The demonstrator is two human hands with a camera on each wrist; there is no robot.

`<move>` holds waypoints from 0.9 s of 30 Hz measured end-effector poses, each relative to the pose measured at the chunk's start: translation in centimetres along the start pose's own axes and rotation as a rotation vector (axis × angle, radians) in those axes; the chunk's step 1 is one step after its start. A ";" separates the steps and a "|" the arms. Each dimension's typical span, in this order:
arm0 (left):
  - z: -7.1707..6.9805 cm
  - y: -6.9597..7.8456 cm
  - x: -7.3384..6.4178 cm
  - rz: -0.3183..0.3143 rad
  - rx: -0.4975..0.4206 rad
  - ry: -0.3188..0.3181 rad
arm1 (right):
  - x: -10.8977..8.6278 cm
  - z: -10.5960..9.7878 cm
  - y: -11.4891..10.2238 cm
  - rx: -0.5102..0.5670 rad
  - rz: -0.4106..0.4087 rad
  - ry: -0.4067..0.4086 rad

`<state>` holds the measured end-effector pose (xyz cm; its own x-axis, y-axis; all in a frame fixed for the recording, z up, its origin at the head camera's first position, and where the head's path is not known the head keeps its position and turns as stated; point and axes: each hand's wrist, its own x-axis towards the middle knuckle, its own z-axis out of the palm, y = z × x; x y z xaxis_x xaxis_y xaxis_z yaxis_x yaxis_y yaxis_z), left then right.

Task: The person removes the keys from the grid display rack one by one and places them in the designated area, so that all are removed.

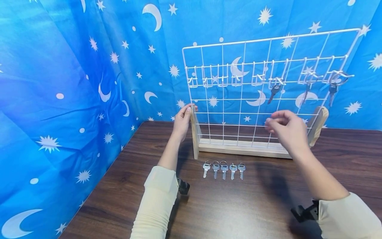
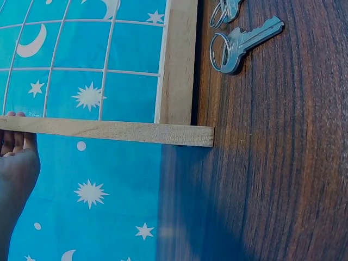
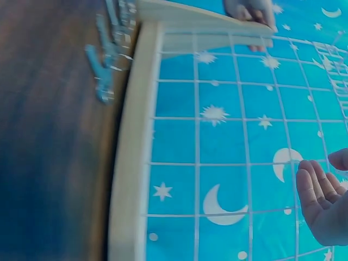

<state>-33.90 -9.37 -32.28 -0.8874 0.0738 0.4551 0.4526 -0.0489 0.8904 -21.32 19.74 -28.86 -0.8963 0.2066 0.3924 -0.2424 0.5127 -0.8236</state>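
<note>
A white wire grid rack (image 1: 237, 113) stands upright in a wooden base (image 1: 243, 150). My left hand (image 1: 182, 122) grips the top of the base's left wooden side post (image 1: 195, 136), fingers around its edge, as the left wrist view also shows. In front of the grid's right half, my right hand (image 1: 288, 131) hovers with loosely bent fingers and holds nothing. Three keys hang from hooks at the right: one key (image 1: 274, 92), another key (image 1: 306, 91) and a third key (image 1: 333, 89). Several ringed keys (image 1: 224, 171) lie in a row before the base.
Bare white hooks (image 1: 222, 81) line the grid's left part. The right wooden side post (image 1: 317, 127) stands beyond my right hand. Behind the dark wooden table (image 1: 167, 139) hangs a blue curtain (image 1: 98, 76) with moons and stars, which also runs along the left.
</note>
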 end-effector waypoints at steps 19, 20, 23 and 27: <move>0.2 0.0 0.2 0.003 -0.038 0.019 | 3.2 -0.7 -3.5 0.151 0.046 0.129; 0.2 0.0 0.2 0.001 -0.037 0.019 | 3.2 -0.7 -3.6 0.157 0.055 0.135; 0.2 -0.1 0.2 -0.005 -0.032 0.021 | 3.3 -0.6 -4.0 0.150 0.107 0.145; 0.1 -0.1 0.1 -0.011 -0.025 0.020 | 3.5 -0.5 -4.1 0.147 0.184 0.145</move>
<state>-34.03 -9.21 -32.34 -0.8940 0.0548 0.4447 0.4406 -0.0734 0.8947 -23.25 18.75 -23.95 -0.8704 0.4076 0.2761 -0.1409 0.3313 -0.9330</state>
